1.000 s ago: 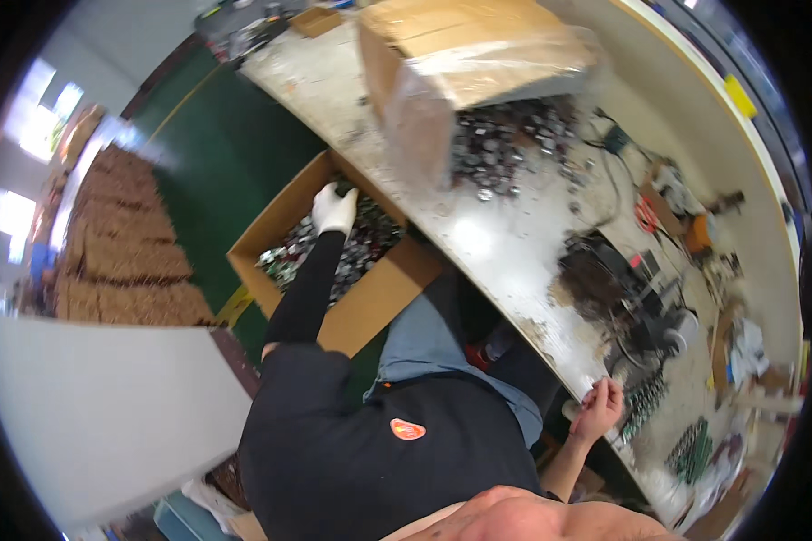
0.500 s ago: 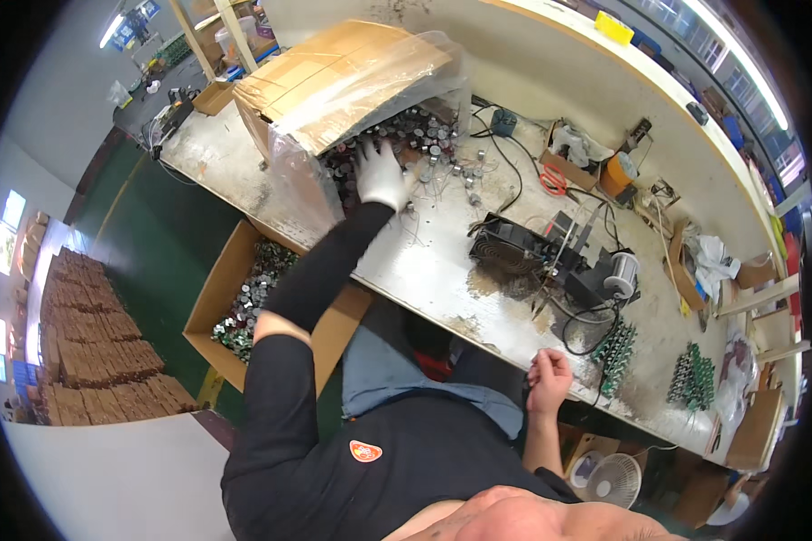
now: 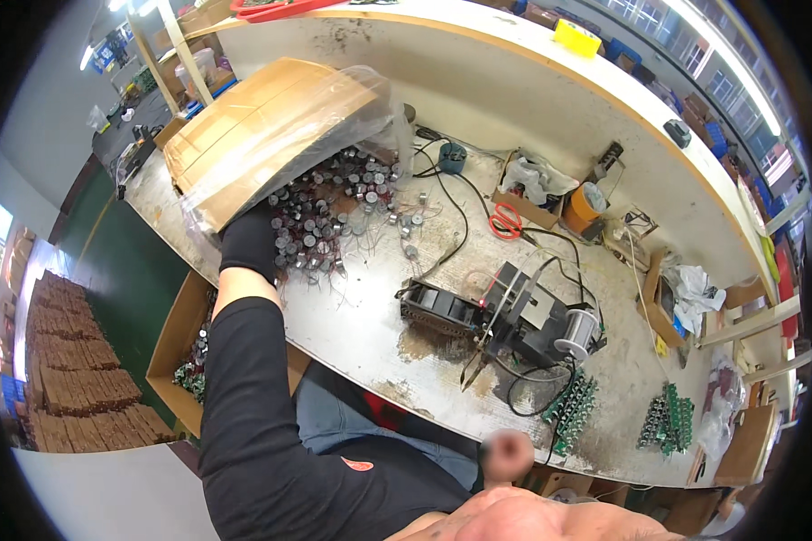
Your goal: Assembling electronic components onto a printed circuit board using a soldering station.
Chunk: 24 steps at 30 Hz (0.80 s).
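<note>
Reaching under the carton (image 3: 262, 131), the left fingers are hidden; their opening and any hold cannot be told. The step in hand appears to be a reach at the wired metal parts (image 3: 311, 238); the next move calls for care at the carton's rim (leads can snag). The parts lie beside the black sleeve (image 3: 249, 242), toward the counter's (image 3: 361, 316) left end. The right hand (image 3: 507, 457) is blurred near the front edge; finger state and hold unclear.

You are wearing a black shirt (image 3: 361, 494), with a small, rounded orange-red badge (image 3: 357, 464) showing on its front. Its long-cut left sleeve (image 3: 248, 383) is ending in a straight hem. A separate, close-fitting black cuff (image 3: 248, 245) is covering your lower left forearm, leaving a bare band between. You are also wearing blue denim trousers (image 3: 320, 417).
</note>
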Tool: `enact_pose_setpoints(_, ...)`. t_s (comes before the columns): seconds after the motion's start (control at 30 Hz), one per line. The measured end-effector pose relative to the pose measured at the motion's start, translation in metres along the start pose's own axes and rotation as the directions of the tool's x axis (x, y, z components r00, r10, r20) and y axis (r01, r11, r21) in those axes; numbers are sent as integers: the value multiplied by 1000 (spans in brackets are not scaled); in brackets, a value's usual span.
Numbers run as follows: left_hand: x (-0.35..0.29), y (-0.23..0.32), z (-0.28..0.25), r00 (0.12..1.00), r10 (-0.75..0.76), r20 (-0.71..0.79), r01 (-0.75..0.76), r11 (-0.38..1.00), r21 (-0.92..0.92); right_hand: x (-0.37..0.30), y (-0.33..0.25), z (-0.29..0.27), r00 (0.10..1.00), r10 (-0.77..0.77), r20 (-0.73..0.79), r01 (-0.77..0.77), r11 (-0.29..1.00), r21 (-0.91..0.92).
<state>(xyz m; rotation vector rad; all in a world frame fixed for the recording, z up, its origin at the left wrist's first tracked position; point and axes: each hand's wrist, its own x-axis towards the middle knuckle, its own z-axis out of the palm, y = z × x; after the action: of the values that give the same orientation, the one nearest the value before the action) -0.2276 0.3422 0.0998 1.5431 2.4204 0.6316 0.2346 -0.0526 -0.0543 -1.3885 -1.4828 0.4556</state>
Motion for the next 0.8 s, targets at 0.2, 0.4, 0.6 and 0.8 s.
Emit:
enact_pose_setpoints(0.2, 18, -40, 28, 996, 86, 16, -87, 991, 104, 3, 8, 8, 980, -198, 38, 201, 962, -182)
enact_pose_setpoints(0.4, 7, -90, 26, 987, 159, 3, -157, 970, 184, 5, 12, 12, 967, -252, 35, 254, 946, -201)
enact_pose_setpoints(0.6, -20, -140, 17, 974, 225, -32, -212, 950, 230, 9, 5, 17, 949, -315, 36, 316, 937, -150)
enact_pose_setpoints(0.8, -33, -157, 12, 940, 336, -60, -309, 913, 267, 5, 4, 15, 961, -277, 30, 278, 945, -174)
